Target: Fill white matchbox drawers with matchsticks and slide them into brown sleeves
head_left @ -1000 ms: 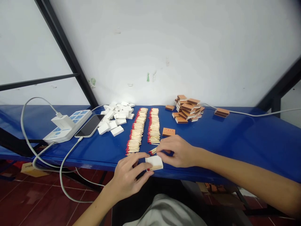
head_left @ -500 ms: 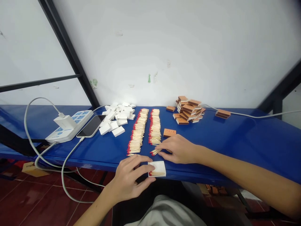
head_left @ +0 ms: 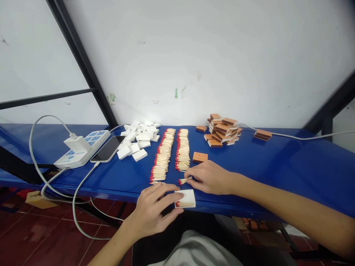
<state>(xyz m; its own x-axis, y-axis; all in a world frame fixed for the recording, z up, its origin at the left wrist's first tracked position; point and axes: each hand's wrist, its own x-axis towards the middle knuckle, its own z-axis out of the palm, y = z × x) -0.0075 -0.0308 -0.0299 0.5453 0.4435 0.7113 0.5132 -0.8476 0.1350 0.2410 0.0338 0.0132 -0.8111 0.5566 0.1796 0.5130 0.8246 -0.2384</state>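
My left hand (head_left: 155,210) rests at the near edge of the blue table (head_left: 277,166), fingers closed on a small white matchbox tray (head_left: 186,198) that holds some red-tipped matches. My right hand (head_left: 210,177) lies just beyond it, pinching a small bunch of matches (head_left: 184,180) on the table top. Two long rows of matches (head_left: 169,151) stretch away from my hands. One orange matchbox sleeve (head_left: 200,157) lies next to my right hand.
A heap of white trays (head_left: 138,138) sits at the back left, beside a phone (head_left: 108,148) and a power strip (head_left: 80,149) with a charger and cables. A stack of orange matchboxes (head_left: 222,129) stands at the back right. A white wall rises behind.
The white tray has been lowered onto the table edge under my left hand. My right hand has settled lower on the table with the bunch of matches.
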